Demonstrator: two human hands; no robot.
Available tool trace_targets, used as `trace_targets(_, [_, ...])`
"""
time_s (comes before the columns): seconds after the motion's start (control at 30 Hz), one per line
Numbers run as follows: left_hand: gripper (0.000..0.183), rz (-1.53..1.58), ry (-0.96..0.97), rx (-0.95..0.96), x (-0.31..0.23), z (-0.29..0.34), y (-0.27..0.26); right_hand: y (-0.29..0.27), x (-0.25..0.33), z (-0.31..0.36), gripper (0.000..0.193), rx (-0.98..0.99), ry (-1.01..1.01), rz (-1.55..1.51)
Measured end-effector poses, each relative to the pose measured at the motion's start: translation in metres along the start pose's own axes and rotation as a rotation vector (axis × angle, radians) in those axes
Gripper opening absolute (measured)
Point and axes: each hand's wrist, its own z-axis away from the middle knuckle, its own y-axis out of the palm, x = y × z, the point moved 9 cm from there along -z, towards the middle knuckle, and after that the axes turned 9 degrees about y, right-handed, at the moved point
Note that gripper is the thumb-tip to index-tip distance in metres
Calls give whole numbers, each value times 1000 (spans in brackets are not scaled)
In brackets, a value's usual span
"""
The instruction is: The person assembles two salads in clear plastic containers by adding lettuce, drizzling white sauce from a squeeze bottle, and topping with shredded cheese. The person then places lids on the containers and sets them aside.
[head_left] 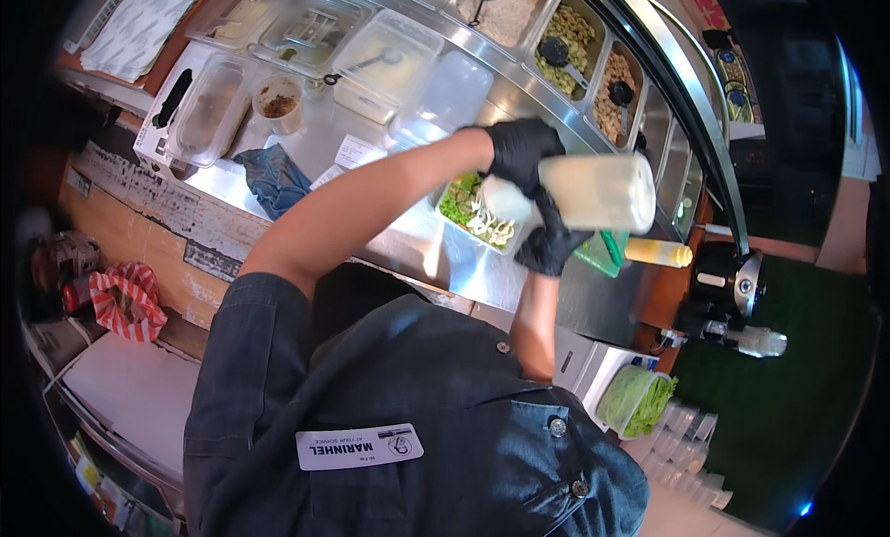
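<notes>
A large squeeze bottle [598, 192] of pale cream sauce lies tilted almost sideways in the air, its base toward the right. My left hand [524, 152], in a black glove, is closed around it from the far side. From the near side my right hand [553, 245], also gloved in black, is closed on the bottle's neck end. Below and left of the hands sits a container of salad [473, 218], with chopped greens and white strips of topping or sauce. The bottle's tip and part of the salad are hidden or blurred.
Metal food pans [567, 50] with scoops line the far side under a curved black rail. Plastic tubs [380, 59], a cup of brown crumbs [278, 103] and a blue cloth [272, 180] stand leftward. A yellow squeeze bottle [658, 252] and green-handled item [610, 249] lie right.
</notes>
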Motion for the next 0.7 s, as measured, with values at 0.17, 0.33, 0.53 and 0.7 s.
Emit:
trace_targets(0.17, [43,60,-49,44,-2,20,15,-1,3,21,72,0,-49,90])
trace_targets(0.33, [48,136,-110,49,17,6,8,3,2,2,68,16,-82,36])
trace_targets(0.53, [51,121,-74,39,15,-8,4,0,5,-6,70,-28,-69,-29])
trace_targets(0.7, [45,131,-54,36,1,3,17,-14,2,11,72,-42,-41,15])
